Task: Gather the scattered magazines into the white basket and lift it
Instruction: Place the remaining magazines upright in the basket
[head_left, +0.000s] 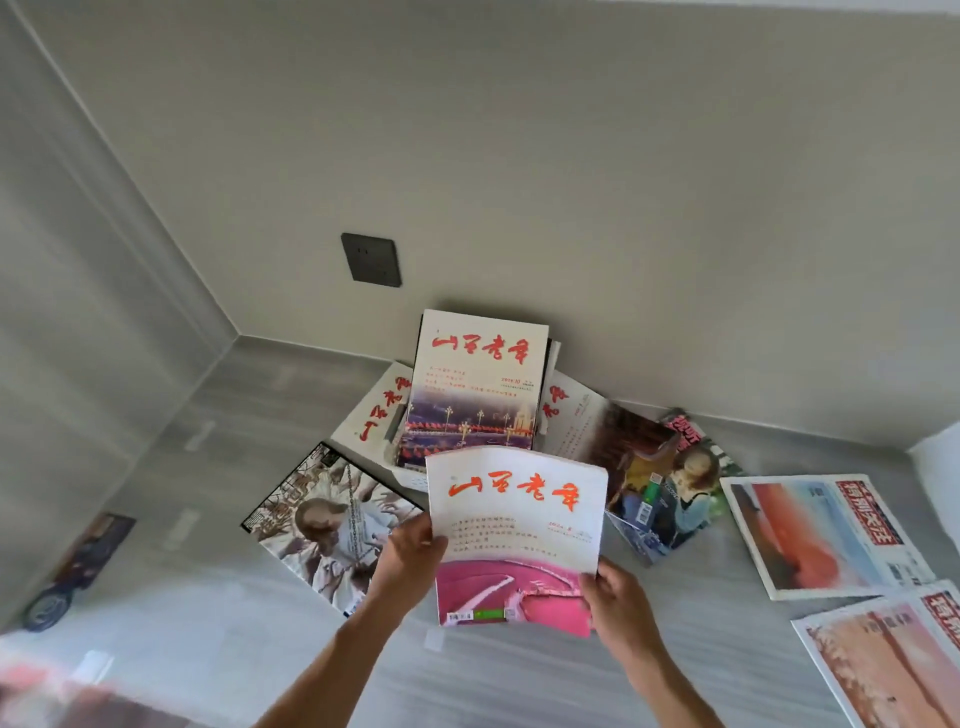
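Item: pink-covered magazine (517, 540), which I grip with left hand (410, 556) and right hand (615, 597), long axis pointing far toward the white basket (415, 480) just beyond.

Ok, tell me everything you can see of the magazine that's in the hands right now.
The held magazine is a thin, soft paper issue: white upper cover with red brush lettering, pink picture below. It is held face up above the floor, slightly bowed, the left hand gripping its left edge and the right hand its lower right corner.
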